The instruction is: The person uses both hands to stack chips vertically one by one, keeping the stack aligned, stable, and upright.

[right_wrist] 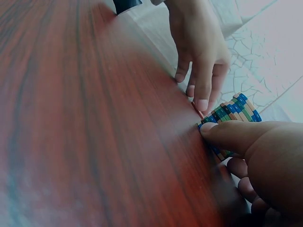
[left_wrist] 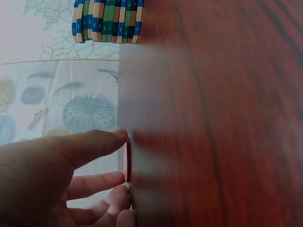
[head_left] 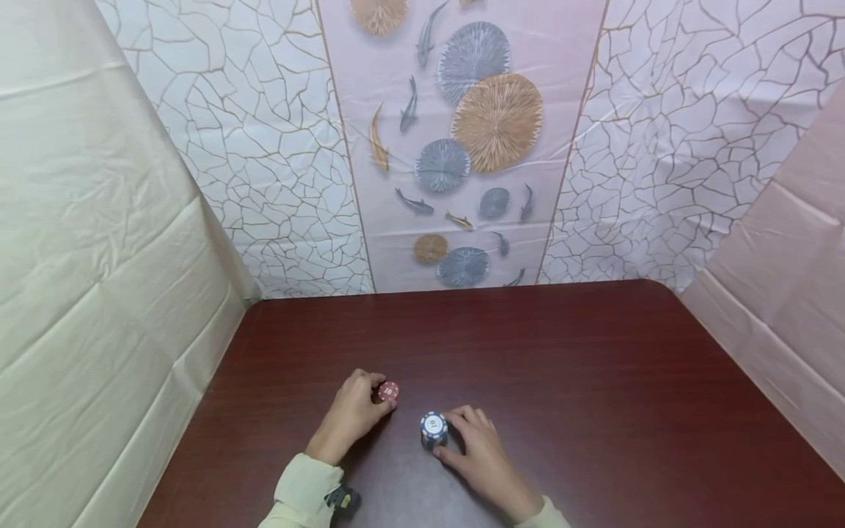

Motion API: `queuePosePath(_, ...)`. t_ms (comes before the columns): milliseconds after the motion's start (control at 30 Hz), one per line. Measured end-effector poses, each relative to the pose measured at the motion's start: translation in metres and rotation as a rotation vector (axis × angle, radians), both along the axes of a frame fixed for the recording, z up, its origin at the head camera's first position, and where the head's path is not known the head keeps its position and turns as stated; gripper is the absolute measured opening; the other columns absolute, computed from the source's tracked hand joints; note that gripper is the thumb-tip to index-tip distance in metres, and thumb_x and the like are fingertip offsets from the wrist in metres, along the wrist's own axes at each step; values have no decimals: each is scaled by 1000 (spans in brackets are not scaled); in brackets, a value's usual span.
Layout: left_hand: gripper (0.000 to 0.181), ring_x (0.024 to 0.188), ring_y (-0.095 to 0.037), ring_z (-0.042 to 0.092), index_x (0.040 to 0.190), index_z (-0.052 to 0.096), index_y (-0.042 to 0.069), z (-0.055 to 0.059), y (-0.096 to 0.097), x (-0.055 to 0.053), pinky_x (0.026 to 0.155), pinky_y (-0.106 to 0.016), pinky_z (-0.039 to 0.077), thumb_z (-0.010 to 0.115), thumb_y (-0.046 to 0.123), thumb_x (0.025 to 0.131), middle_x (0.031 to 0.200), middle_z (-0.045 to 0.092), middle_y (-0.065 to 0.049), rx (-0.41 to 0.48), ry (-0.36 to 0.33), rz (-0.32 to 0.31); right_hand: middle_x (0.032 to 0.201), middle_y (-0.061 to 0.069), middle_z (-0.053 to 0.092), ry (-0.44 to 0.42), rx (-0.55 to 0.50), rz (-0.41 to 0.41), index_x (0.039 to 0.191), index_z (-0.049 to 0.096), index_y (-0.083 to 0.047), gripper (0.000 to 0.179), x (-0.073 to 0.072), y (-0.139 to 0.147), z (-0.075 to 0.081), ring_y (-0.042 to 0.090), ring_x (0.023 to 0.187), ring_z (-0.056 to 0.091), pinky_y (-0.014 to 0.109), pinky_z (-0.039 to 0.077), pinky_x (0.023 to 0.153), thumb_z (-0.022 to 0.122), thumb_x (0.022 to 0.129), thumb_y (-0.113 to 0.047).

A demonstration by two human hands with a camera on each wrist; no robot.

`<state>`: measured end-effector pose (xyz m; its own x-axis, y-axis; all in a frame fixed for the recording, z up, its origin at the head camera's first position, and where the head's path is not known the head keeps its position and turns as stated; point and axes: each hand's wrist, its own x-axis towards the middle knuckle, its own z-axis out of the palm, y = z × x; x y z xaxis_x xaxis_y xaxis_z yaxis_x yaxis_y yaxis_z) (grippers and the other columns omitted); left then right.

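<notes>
On the table lies a flat red poker chip (head_left: pixel 389 391) marked 10. My left hand (head_left: pixel 354 411) pinches it by its edges, thumb on the near side and fingers on the far side. To the right stands an upright stack of poker chips (head_left: pixel 433 429), a blue and white one on top. The left wrist view shows blue, green, tan and brown edges in the stack (left_wrist: pixel 108 21). My right hand (head_left: pixel 483 455) holds the stack from its right side, thumb in front and index finger behind; the thumb tip (right_wrist: pixel 208 126) is low on it in the right wrist view.
The dark red wooden table (head_left: pixel 561 367) has rounded far corners. Behind it hangs a patterned cloth (head_left: pixel 462 183), with plain pale cloths (head_left: pixel 99 293) at both sides. A dark device (head_left: pixel 343 499) sits at the left wrist.
</notes>
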<state>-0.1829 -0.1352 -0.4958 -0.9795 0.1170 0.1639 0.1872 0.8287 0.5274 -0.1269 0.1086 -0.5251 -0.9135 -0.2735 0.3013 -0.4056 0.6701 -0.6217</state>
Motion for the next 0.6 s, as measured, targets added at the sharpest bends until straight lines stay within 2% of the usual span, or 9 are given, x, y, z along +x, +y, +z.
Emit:
queuePosePath(267, 25, 87, -20, 61, 107, 76, 4, 2, 4, -4, 79, -41, 55, 87, 14, 87, 97, 65, -7, -12, 5, 7, 115, -3, 67, 5, -5, -5, 123, 74, -7, 50, -1, 1, 1, 15, 106, 57, 46, 47, 96, 91, 78, -21)
queuePosePath(400, 23, 82, -19, 62, 101, 73, 5, 1, 3, -5, 74, -38, 56, 86, 14, 85, 92, 65, -6, -66, 48, -47, 116, -3, 67, 13, 0, 5, 123, 74, -7, 50, 0, 1, 3, 16, 106, 58, 47, 48, 96, 91, 78, -22)
queuePosePath(600, 20, 67, -13, 53, 89, 64, 9, 3, 0, -6, 62, -29, 50, 81, 16, 81, 79, 55, 0, -246, 133, -170, 116, -4, 66, 17, 4, 10, 123, 74, -8, 50, 1, 1, 2, 15, 106, 57, 44, 48, 94, 91, 79, -24)
